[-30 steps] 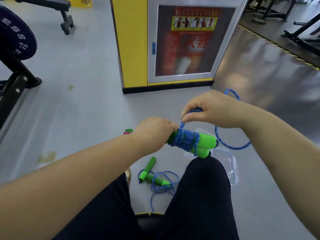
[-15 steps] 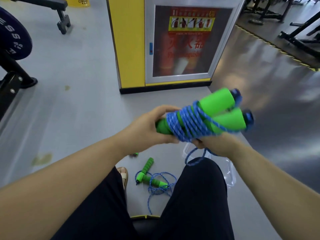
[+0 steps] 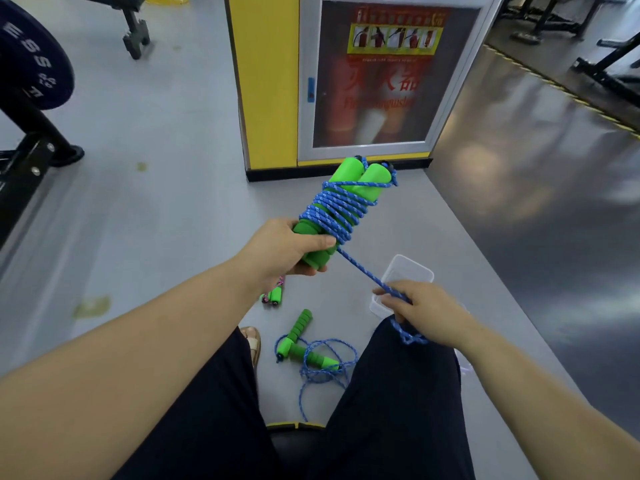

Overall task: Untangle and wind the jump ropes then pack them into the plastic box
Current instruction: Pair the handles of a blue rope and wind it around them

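left hand [image 3: 289, 249] grips handles [image 3: 348, 176] | right hand [image 3: 424, 308] pinches rope [image 3: 334, 211] tail | risk: slack tail could let coils loosen, slide off

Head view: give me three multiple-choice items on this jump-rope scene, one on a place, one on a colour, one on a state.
1. Where does the clear plastic box stand?
A) on the person's lap
B) on the grey floor beyond the right knee
C) on a shelf

2. What colour is the braided cord wound round the green foam handles?
A) blue
B) red
C) white

3. What is the right hand doing?
A) lying open on the thigh
B) gripping the cord's free end
C) lifting the box

1 B: it sits on the floor past the knee.
2 A: the coils are blue.
3 B: its fingers curl round the taut cord.
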The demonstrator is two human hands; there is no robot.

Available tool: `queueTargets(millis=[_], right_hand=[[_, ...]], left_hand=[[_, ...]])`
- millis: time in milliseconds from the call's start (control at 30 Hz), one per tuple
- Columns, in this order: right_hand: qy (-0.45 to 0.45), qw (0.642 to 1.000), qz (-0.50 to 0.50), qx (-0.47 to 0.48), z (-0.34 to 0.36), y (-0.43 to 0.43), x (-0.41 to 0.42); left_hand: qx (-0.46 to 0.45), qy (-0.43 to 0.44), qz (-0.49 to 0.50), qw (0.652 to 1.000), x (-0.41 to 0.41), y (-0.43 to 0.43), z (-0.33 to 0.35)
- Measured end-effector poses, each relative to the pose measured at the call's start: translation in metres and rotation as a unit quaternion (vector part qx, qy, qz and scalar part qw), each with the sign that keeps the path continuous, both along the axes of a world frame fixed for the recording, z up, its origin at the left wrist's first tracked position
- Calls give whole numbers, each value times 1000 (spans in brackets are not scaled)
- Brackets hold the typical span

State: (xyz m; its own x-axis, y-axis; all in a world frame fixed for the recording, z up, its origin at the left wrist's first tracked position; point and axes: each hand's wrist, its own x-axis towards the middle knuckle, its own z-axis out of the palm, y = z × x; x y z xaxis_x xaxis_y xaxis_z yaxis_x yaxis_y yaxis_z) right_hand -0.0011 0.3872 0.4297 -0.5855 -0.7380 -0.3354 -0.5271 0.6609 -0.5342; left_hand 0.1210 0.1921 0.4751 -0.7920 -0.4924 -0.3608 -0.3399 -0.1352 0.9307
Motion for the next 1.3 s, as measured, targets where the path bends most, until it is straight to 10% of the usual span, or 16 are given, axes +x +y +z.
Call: queueTargets(millis=[200, 467, 800, 1033, 1300], right_hand=[[-88, 989, -13, -118, 23, -18, 9], [-404, 834, -63, -371, 11, -47, 24], [-412, 722, -293, -473, 6, -62, 39], [-379, 775, -258, -435, 3, -68, 42], [-317, 692, -356, -542, 0, -84, 55]], left_hand=[[53, -10, -36, 998, -6, 14, 3], [31, -4, -120, 992, -6, 22, 11], [-77, 21, -139, 987, -16, 32, 10], [-158, -33, -109, 981, -13, 33, -3], [-260, -35, -104, 959, -17, 44, -3]])
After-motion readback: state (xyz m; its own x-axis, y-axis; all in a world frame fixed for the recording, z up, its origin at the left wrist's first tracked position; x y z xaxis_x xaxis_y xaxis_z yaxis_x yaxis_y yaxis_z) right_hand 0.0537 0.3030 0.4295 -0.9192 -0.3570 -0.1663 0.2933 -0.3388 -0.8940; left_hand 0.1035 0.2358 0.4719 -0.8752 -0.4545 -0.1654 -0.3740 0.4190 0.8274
